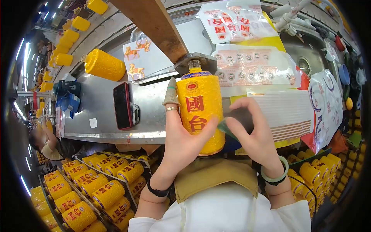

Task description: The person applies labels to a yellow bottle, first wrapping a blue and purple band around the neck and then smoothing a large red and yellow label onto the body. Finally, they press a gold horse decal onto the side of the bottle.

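"Head camera: how many bottles were in hand?"

"One. The yellow bottle [199, 96] lay before the person, two large red characters showing, its neck against the dark metal piece [208, 63] at the end of one wooden bar [154, 27]."

"And the two hands?"

"The left hand [179, 135] was curled round the bottle's left side, thumb across the front; it wore one finger cot [170, 94] and one ring [171, 108]. The right hand [257, 135] pinched one dark green piece [241, 116] beside the bottle's right side. I couldn't tell whether that piece touched it."

"What else could you count?"

"On the metal table [100, 104], one more yellow bottle [104, 65], one phone [121, 106], one small white square [93, 123], and three gold horses on one white sheet [152, 58]."

"And the crates?"

"The crates [81, 160] at lower left held yellow bottles in rows, too crowded for a sure count."
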The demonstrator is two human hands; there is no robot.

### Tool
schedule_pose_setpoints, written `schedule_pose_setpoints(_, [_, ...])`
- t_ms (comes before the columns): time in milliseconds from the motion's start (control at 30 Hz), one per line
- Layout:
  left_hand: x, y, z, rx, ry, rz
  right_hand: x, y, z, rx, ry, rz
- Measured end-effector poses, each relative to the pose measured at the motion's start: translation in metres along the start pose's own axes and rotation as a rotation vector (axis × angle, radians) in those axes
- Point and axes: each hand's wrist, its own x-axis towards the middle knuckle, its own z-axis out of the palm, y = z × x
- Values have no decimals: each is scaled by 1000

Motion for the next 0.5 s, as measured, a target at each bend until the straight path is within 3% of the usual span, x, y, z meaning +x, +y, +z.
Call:
schedule_pose_setpoints(67, [-6,-2,-3,140,-38,32,1,1,-3,8,6,56])
schedule_pose_setpoints(200, [-15,3,1,67,-33,4,8,2,-4,110,141,-4])
schedule_pose_setpoints(267, [-14,3,1,-81,2,-43,13,2,-3,0,188,-218])
schedule_pose_setpoints(500, [-16,-8,1,23,5,-41,25,-11,-2,-77,24,-456])
